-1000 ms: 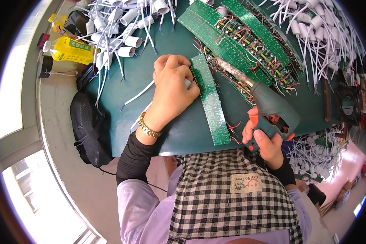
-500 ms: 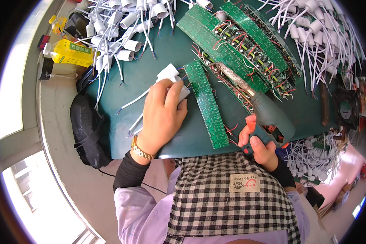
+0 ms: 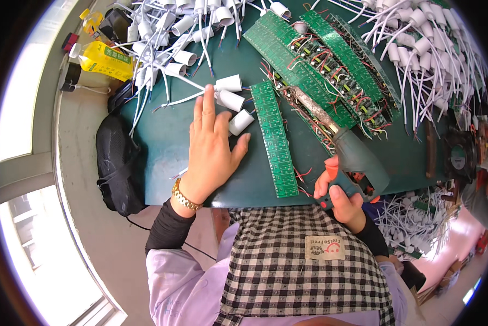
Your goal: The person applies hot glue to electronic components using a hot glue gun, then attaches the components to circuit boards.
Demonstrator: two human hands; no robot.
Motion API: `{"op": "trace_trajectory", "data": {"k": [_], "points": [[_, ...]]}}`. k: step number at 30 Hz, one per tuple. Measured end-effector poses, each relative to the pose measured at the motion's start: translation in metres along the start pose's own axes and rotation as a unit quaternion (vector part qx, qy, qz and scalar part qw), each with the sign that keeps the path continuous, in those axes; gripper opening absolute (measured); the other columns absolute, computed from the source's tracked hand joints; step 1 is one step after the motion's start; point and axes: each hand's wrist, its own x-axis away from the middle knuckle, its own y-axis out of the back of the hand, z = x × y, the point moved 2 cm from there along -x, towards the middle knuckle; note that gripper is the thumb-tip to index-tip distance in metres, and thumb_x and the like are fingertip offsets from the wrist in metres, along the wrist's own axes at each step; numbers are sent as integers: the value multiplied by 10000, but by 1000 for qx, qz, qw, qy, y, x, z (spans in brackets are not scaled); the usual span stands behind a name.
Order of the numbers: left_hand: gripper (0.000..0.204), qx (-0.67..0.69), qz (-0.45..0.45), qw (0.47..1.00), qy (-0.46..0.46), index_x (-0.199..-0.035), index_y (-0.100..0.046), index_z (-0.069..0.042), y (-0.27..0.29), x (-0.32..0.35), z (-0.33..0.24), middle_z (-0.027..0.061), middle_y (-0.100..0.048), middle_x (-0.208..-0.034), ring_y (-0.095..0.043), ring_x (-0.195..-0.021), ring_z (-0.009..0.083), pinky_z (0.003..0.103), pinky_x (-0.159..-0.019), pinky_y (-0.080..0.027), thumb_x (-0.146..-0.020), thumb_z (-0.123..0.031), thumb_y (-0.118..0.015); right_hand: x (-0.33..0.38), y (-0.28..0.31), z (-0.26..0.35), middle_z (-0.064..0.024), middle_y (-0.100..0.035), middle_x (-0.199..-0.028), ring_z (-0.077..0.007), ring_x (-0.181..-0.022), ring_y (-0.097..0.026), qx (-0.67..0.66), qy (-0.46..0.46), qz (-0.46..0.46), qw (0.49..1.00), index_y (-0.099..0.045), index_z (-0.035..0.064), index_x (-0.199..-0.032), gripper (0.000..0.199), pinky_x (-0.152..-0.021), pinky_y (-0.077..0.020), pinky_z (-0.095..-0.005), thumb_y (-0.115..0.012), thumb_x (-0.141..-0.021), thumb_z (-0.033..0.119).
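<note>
My left hand lies with its fingers stretched out beside three white lamp sockets with white cables. The upper socket and the middle socket are by the fingertips; the lower socket sits above the thumb. A narrow green circuit board strip runs just right of them, and wires from the sockets reach its left edge. My right hand is closed round the handle of a dark soldering gun with a red trigger. Its long metal barrel points up and left, over stacked boards.
Stacked green circuit boards with components and red wires stand at the back. Piles of white sockets lie at the far left and far right. Left of the table are a yellow bottle and a black bag.
My left hand has opened and spread its fingers; the sockets beneath it now show, set out in a column along the board strip. My right hand still holds the soldering gun.
</note>
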Motion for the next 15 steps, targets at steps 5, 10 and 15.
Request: {"op": "trace_trajectory", "data": {"k": [5, 10, 15], "points": [[362, 156, 11, 986, 65, -988, -546, -26, -10, -12, 10, 143, -502, -984, -548, -893, 325, 399, -722, -470, -679, -9, -733, 2, 2, 1, -107, -532, -732, -194, -633, -544, 8, 6, 7, 1000, -369, -36, -1238, 421, -601, -473, -319, -520, -892, 151], [347, 129, -30, 991, -12, -996, -540, -49, -10, -26, 18, 128, -531, -995, -588, -764, 334, 394, -656, -489, -697, 43, -690, 3, 2, 0, -96, -546, -738, -177, -662, -556, -12, 5, 7, 1000, -390, -14, -1254, 409, -619, -474, -315, -517, -885, 107], [318, 135, -21, 986, -95, -1038, -590, -105, -12, -32, 12, 107, -560, -987, -577, -815, 302, 383, -686, -476, -749, 12, -652, 2, 1, 2, -104, -533, -731, -188, -636, -550, 13, 7, 4, 1000, -377, -37, -1234, 417, -593, -472, -310, -517, -892, 155]]}}
